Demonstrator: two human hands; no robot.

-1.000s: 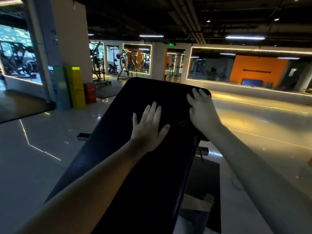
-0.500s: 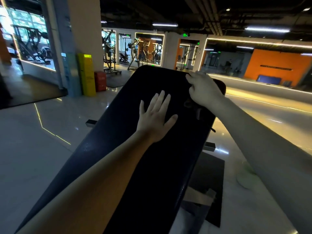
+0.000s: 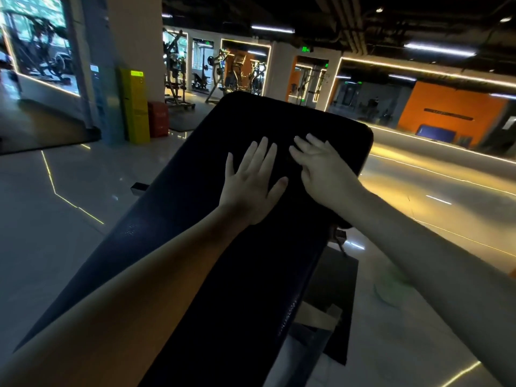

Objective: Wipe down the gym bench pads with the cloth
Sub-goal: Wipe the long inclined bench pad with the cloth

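A long black gym bench pad (image 3: 178, 208) slopes away from me through the middle of the view. My left hand (image 3: 251, 185) lies flat on it, fingers straight and spread. Just to its right, my right hand (image 3: 321, 169) presses on the pad's upper part with its fingers stretched out and pointing left. I cannot make out a cloth against the dark pad; anything under the right palm is hidden.
Glossy floor lies on both sides of the bench, with a black mat (image 3: 335, 297) beneath its right side. A yellow box (image 3: 135, 104) and a red box (image 3: 157, 118) stand by a pillar at the left. Gym machines (image 3: 173, 76) stand further back.
My right hand has slid from the pad's top right edge leftward and down to beside my left hand. The left hand has stayed flat on the pad.
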